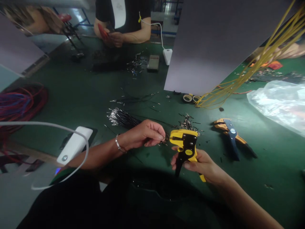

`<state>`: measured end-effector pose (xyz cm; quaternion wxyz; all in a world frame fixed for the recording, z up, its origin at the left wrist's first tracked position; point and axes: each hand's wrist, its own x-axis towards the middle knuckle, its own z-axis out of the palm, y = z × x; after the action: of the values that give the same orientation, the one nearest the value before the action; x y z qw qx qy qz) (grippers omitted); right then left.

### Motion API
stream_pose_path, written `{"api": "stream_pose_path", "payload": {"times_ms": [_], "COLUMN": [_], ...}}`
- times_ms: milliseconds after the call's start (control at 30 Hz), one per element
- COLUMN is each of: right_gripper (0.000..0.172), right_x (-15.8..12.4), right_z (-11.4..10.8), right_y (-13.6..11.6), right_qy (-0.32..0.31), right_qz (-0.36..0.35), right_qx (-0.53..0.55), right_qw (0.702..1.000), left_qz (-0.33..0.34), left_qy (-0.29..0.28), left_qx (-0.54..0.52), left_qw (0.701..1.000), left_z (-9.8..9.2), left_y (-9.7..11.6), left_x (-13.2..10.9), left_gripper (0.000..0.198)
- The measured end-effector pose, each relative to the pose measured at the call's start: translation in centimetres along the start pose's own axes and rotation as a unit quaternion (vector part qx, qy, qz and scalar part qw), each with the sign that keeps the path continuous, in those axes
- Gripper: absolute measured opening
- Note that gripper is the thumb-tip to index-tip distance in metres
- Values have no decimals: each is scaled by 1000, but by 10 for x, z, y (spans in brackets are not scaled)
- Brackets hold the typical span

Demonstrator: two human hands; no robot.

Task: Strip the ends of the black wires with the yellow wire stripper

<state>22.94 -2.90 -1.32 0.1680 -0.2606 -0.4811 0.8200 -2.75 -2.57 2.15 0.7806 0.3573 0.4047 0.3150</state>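
Observation:
My right hand (200,163) is wrapped round the handles of a yellow and black wire stripper (188,143), its jaws pointing left. Just left of the jaws, my left hand (152,133) is closed in a pinch, fingertips together on a thin dark wire (164,140) that is hard to make out. Beneath and beyond my left hand lies a bundle of black wires (126,119) with shiny ends toward the left. A pile of small wire scraps (187,122) is behind the stripper.
A blue and orange stripper (230,132) lies right, near a plastic bag (278,101). Yellow wires (235,82) hang beside a grey panel (202,41). Red and blue coils (19,103) and a white device (75,144) are left. Across the table (78,86), a person (122,25) holds something red.

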Motion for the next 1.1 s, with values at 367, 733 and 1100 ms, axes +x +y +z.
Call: {"api": "stream_pose_path", "payload": {"times_ms": [367, 733, 1100], "right_gripper": [39, 41, 29], "right_x": [2, 1, 1], "right_z": [6, 4, 8], "right_y": [1, 8, 3], "right_qy": [-43, -35, -19], "right_qz": [-2, -16, 2], "right_qx": [-46, -77, -144], "right_qw": [998, 996, 989], "left_qz": [-30, -50, -57], "left_qy": [-34, -39, -28], "left_qx": [-20, -25, -18], "left_qw": [999, 998, 998], "left_z": [-2, 1, 1], "left_y": [-1, -3, -4], "left_x": [4, 5, 8], "left_gripper": [8, 7, 7]}}
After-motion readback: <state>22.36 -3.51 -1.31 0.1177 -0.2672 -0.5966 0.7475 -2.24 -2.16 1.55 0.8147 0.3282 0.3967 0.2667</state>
